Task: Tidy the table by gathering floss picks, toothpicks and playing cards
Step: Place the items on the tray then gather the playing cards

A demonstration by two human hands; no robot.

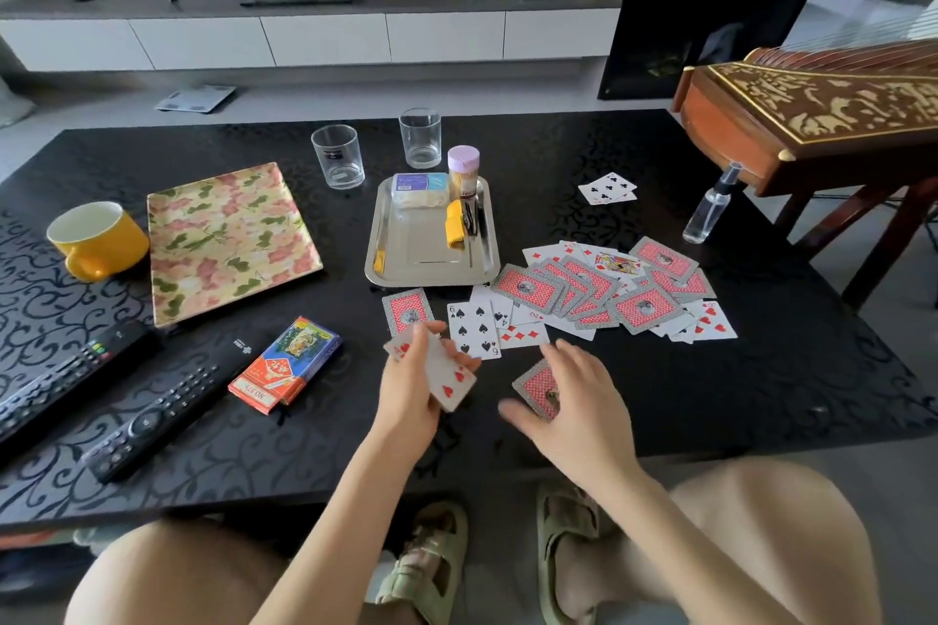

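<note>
Playing cards (604,292) lie scattered across the black table, some face up, some showing red backs. A few more cards (607,188) lie apart at the back right. My left hand (413,383) grips a small stack of cards (449,378) with a heart card on top. My right hand (571,396) lies spread over a face-down card (535,386) on the table and touches it. The steel tray (406,239) holds a floss pick box (421,188), a toothpick jar (463,170) with a lilac lid, and a yellow item (454,223). A red and blue card box (284,365) rests left of my hands.
Two glasses (337,156) (420,137) stand behind the tray. A floral tray (228,236), a yellow mug (96,239) and two remotes (167,414) lie to the left. A spray bottle (710,208) and a wooden zither (822,117) are at the right edge.
</note>
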